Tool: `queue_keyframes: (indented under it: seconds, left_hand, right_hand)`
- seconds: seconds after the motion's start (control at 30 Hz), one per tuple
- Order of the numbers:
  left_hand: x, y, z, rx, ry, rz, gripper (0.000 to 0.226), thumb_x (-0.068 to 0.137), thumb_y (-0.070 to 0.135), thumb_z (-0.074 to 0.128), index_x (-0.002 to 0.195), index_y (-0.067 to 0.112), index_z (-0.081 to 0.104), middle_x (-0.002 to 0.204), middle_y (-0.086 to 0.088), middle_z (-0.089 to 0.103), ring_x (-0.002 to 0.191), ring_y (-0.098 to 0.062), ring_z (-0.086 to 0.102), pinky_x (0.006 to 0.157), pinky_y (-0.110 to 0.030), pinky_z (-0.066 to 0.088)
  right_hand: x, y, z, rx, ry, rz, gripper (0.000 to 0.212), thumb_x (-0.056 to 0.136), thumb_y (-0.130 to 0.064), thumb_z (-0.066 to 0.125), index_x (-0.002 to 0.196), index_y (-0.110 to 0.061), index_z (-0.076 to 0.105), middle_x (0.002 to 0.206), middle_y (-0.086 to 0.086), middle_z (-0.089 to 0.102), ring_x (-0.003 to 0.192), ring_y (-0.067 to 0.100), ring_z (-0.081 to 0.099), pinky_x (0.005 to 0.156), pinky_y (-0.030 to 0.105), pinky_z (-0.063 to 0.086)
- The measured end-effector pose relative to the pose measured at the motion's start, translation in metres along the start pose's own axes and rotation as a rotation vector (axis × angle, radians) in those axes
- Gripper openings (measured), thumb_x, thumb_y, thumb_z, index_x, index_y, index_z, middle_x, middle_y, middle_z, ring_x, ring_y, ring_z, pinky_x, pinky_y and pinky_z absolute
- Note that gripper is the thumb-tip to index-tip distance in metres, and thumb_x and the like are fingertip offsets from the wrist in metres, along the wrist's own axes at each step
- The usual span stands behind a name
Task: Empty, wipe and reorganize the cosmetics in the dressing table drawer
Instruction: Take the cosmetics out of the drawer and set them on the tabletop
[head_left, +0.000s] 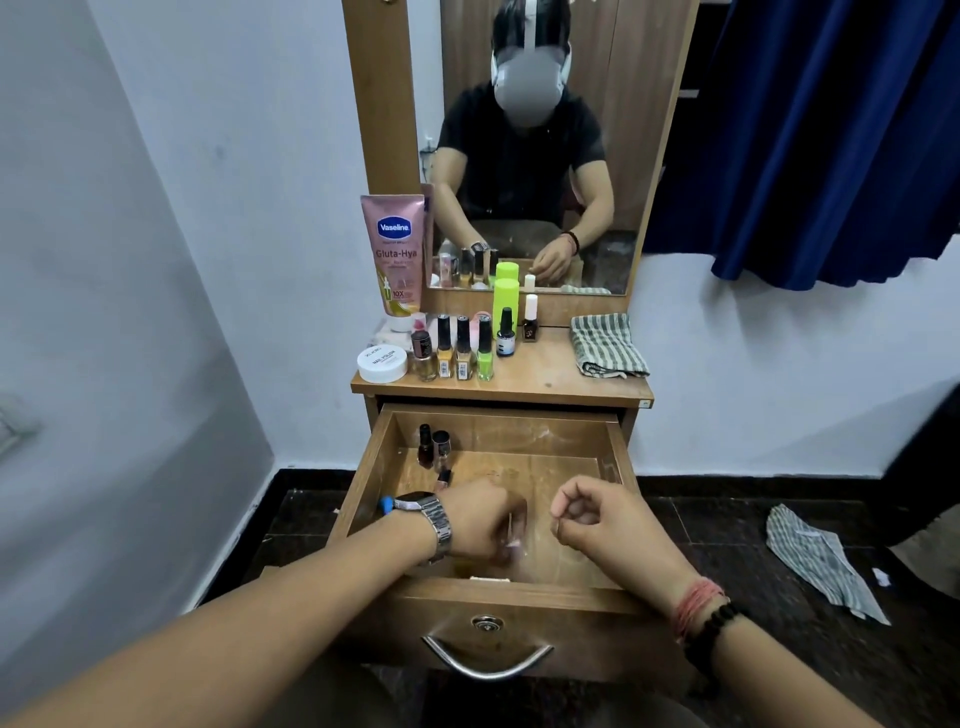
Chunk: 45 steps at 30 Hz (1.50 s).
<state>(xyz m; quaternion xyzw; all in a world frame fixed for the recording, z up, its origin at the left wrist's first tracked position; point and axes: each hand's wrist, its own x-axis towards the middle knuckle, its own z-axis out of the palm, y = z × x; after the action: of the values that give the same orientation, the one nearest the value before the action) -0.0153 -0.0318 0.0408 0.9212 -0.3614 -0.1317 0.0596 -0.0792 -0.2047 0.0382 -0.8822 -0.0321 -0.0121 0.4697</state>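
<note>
The wooden drawer (363, 467) of the dressing table stands pulled out. Three small nail polish bottles (434, 449) stand or lie in its back left corner. My left hand (480, 519) is down inside the drawer near the front, its fingers curled round a small pinkish item (511, 543) that is blurred. My right hand (597, 519) hovers over the drawer's right front with fingers curled and nothing visible in it. On the tabletop stand a pink Vaseline tube (397, 254), a white jar (382, 364), a row of nail polish bottles (462, 348) and a lime green bottle (505, 301).
A folded striped cloth (608, 345) lies on the tabletop's right side. Another striped cloth (821, 561) lies on the dark floor to the right. A mirror (545, 156) rises behind the table. A blue curtain (831, 145) hangs at the right, a white wall at the left.
</note>
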Motion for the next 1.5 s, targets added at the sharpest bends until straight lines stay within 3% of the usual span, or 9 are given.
queue_keyframes:
  seconds: [0.3, 0.47, 0.6, 0.83, 0.93, 1.03, 1.13, 1.27, 1.5]
  left_hand:
    - [-0.009, 0.001, -0.044, -0.590, 0.549, -0.017, 0.021, 0.079, 0.018, 0.070, 0.097, 0.024, 0.060, 0.085, 0.006, 0.067, 0.079, -0.005, 0.064, 0.080, -0.033, 0.054]
    - [-0.014, 0.014, -0.052, -0.884, 0.622, -0.005, 0.021, 0.080, 0.014, 0.071, 0.097, 0.021, 0.060, 0.085, -0.001, 0.067, 0.079, -0.023, 0.068, 0.074, -0.042, 0.058]
    - [-0.018, 0.017, -0.054, -1.061, 0.647, -0.035, 0.020, 0.081, 0.010, 0.071, 0.097, 0.015, 0.060, 0.087, -0.006, 0.065, 0.078, -0.032, 0.067, 0.074, -0.054, 0.055]
    - [-0.024, 0.013, -0.054, -0.931, 0.626, 0.032, 0.024, 0.080, 0.016, 0.072, 0.098, 0.025, 0.059, 0.096, 0.009, 0.067, 0.073, -0.011, 0.069, 0.078, -0.042, 0.057]
    - [-0.031, 0.005, -0.053, -0.865, 0.628, 0.016, 0.033, 0.083, 0.024, 0.069, 0.111, 0.033, 0.055, 0.112, 0.015, 0.062, 0.086, 0.001, 0.066, 0.084, -0.022, 0.052]
    - [-0.039, -0.005, -0.044, -0.791, 0.630, -0.020, 0.033, 0.085, 0.025, 0.066, 0.113, 0.035, 0.054, 0.113, 0.016, 0.059, 0.086, 0.006, 0.063, 0.070, -0.007, 0.045]
    - [-0.045, -0.014, -0.031, -0.690, 0.581, -0.037, 0.028, 0.085, 0.024, 0.065, 0.110, 0.033, 0.056, 0.104, 0.016, 0.060, 0.084, 0.005, 0.060, 0.067, -0.007, 0.045]
    - [-0.051, -0.024, -0.014, -0.583, 0.507, -0.039, 0.025, 0.085, 0.029, 0.064, 0.107, 0.037, 0.054, 0.107, 0.022, 0.056, 0.086, 0.007, 0.058, 0.071, -0.010, 0.048]
    - [-0.057, -0.035, 0.002, -0.574, 0.502, -0.012, 0.022, 0.084, 0.030, 0.064, 0.102, 0.039, 0.056, 0.102, 0.024, 0.056, 0.088, 0.003, 0.060, 0.072, -0.011, 0.047]
  right_hand:
    - [0.001, -0.003, -0.002, 0.266, -0.050, 0.100, 0.026, 0.080, -0.014, 0.074, 0.100, -0.022, 0.059, 0.093, 0.003, 0.072, 0.080, 0.009, 0.066, 0.074, 0.025, 0.051]
    - [0.002, -0.014, 0.003, 0.406, -0.042, 0.066, 0.023, 0.082, -0.015, 0.075, 0.098, -0.019, 0.058, 0.084, -0.001, 0.070, 0.081, 0.014, 0.069, 0.069, 0.025, 0.054]
    - [0.002, -0.021, 0.003, 0.512, 0.014, 0.071, 0.016, 0.087, -0.013, 0.069, 0.098, -0.014, 0.058, 0.088, 0.012, 0.074, 0.080, 0.019, 0.071, 0.065, 0.026, 0.053]
    - [0.016, -0.028, -0.003, 0.258, 0.011, -0.033, 0.007, 0.085, -0.022, 0.071, 0.092, -0.023, 0.070, 0.082, -0.003, 0.073, 0.078, 0.005, 0.067, 0.070, 0.020, 0.052]
    - [0.040, -0.032, -0.014, 0.070, 0.130, -0.066, 0.008, 0.083, -0.025, 0.073, 0.089, -0.020, 0.072, 0.082, -0.003, 0.072, 0.075, 0.003, 0.064, 0.072, 0.018, 0.049]
    - [0.075, -0.040, -0.026, -0.005, 0.234, -0.099, 0.007, 0.083, -0.022, 0.073, 0.079, -0.018, 0.069, 0.076, -0.007, 0.070, 0.069, -0.002, 0.062, 0.063, 0.010, 0.046]
    - [0.115, -0.051, -0.030, -0.025, 0.274, -0.118, 0.011, 0.082, -0.017, 0.073, 0.077, -0.023, 0.065, 0.076, -0.011, 0.068, 0.069, -0.003, 0.063, 0.061, 0.007, 0.046]
    - [0.164, -0.059, -0.021, -0.132, 0.297, -0.096, 0.008, 0.082, -0.020, 0.072, 0.086, -0.013, 0.072, 0.079, 0.002, 0.072, 0.079, 0.017, 0.067, 0.071, 0.030, 0.055]
    - [0.198, -0.048, -0.004, -0.254, 0.274, -0.048, 0.011, 0.083, -0.021, 0.071, 0.075, -0.015, 0.071, 0.064, -0.008, 0.062, 0.059, -0.002, 0.052, 0.054, 0.010, 0.035]
